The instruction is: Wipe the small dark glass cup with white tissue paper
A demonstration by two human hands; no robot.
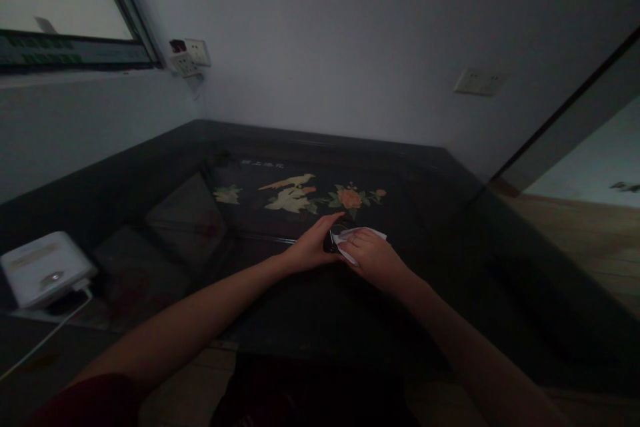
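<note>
My left hand (316, 244) is closed around a small dark glossy object (329, 242), with the thumb and fingers at its sides. Most of that object is covered, so its exact kind cannot be made out. A white tissue or thin cloth (376, 234) is gripped in my right hand (373, 259), which presses it against the dark object's right side. Both hands meet just above the near middle of a dark, shiny table (300, 307). Beyond them, a bird and flower picture (290, 200) decorates the tabletop.
A white box-shaped device (45, 263) with a cable (47, 337) plugged in sits at the left. Wall sockets (197, 52) are at the back left corner, and another socket plate (479, 81) is on the back wall. A window (65, 7) is at upper left.
</note>
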